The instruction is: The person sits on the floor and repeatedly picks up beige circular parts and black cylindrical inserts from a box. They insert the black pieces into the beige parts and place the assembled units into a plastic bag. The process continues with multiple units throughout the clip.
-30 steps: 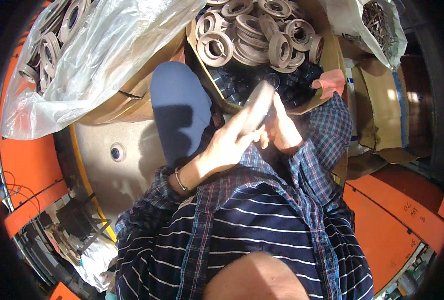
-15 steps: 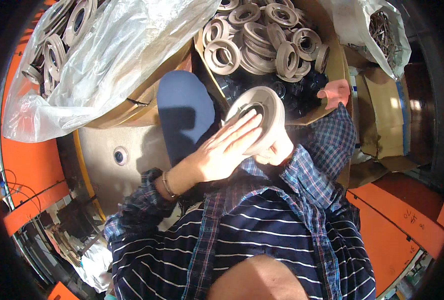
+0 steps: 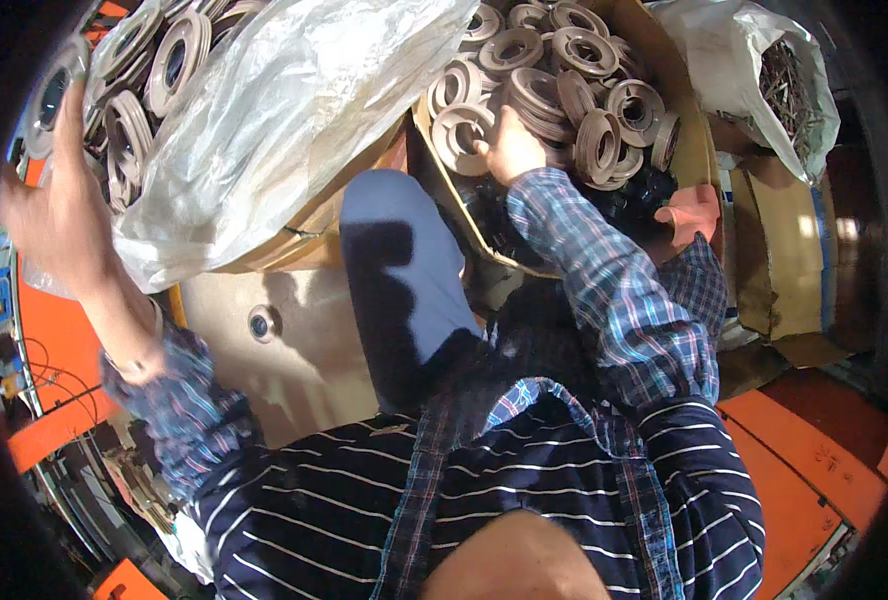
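My left hand (image 3: pixel 69 225) is raised at the far left, fingers spread and slightly smeared by motion. A greyish-beige grooved plastic ring (image 3: pixel 48 100) is just beyond its upright finger, and I see no grip on it. My right hand (image 3: pixel 516 152) reaches into a cardboard box (image 3: pixel 702 120) of similar rings. Its thumb lies inside the hole of a beige ring (image 3: pixel 448 137) at the near left of the pile, with the other fingers partly hidden at the rim. The hand appears closed on that rim.
Clear plastic sheeting (image 3: pixel 294 110) covers part of another box holding several rings (image 3: pixel 179 65). Dark parts (image 3: pixel 504 230) lie under the right pile, beside a pink cloth-like piece (image 3: pixel 691 213). A white bag (image 3: pixel 814 90) holds thin scraps. A small round part (image 3: pixel 263 323) rests on the beige surface.
Both hands held one ring together before my chest. They have parted: my left hand has swung to the far left, and my right has reached forward into the box of rings.
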A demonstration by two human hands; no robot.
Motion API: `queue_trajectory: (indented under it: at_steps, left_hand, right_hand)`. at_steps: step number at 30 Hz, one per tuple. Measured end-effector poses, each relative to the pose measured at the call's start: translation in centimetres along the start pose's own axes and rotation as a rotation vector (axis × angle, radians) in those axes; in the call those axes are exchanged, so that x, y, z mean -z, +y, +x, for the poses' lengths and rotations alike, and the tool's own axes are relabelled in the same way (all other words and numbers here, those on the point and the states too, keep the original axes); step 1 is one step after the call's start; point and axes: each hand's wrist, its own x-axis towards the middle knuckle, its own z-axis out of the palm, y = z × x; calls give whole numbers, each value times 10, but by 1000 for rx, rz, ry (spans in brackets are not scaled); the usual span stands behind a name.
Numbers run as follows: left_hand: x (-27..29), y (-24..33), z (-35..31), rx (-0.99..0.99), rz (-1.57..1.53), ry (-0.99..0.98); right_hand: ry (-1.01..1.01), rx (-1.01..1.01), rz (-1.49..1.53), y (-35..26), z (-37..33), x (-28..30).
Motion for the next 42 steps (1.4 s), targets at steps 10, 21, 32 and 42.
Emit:
queue_trajectory:
  at_steps: [10,21,32,42]
  left_hand:
    - [-113,174,-215,1592,-1531,-396]
    - [-71,187,-253,1688,-1486,-405]
    - [-74,196,-249,1603,-1541,-337]
    - [-80,215,-243,1621,-1871,-477]
  right_hand:
    - [3,677,201,-17,-119,78]
    - [-463,429,175,40,-42,-44]
    - [59,161,361,74,-98,29]
    - [5,430,115,-29,-194,128]
